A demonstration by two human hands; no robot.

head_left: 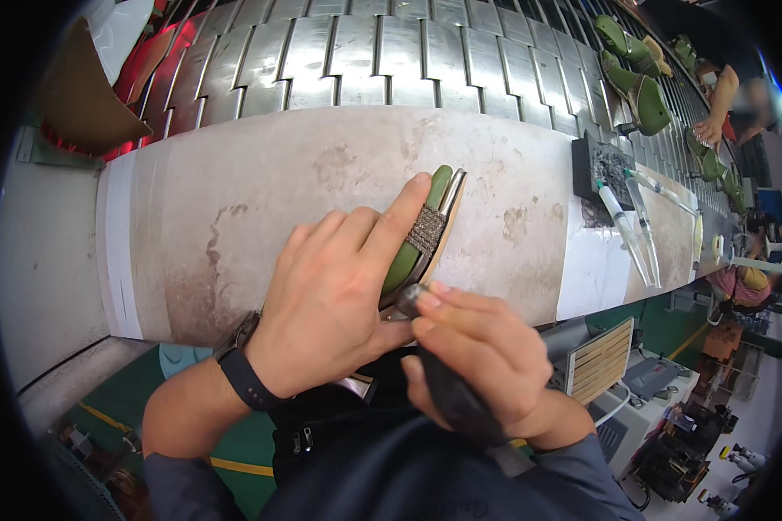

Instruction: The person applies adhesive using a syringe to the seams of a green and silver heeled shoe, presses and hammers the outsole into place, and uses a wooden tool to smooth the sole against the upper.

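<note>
1. From where I stand, the green shoe (399, 266) is over the near side of the pale bench (269, 191), toe end pointing away; I can't tell whether it rests on the bench.
2. The left hand (328, 282) is closed around the shoe, back of the hand up, forefinger lying along the green beside the glittery band (427, 230). That looks a sound brace; I'd keep the pressure firm but spread, so the band isn't crushed.
3. The right hand (495, 352) grips a dark tool (457, 391), fingers choked up close to its blunt grey tip (411, 300). A short hold like that should give fine control.
4. The tip sits right by the shoe's near end, close to the left thumb. Contact is hard to make out. I'd judge that small, light strokes suit this best, with that thumb tucked well clear.
5. The tan sole (446, 239) faces right; a slip could mark it or the green, so steady both wrists first.
6. The syringes (619, 226) lie off to the right, well apart from both hands; leave elbow room there.
</note>
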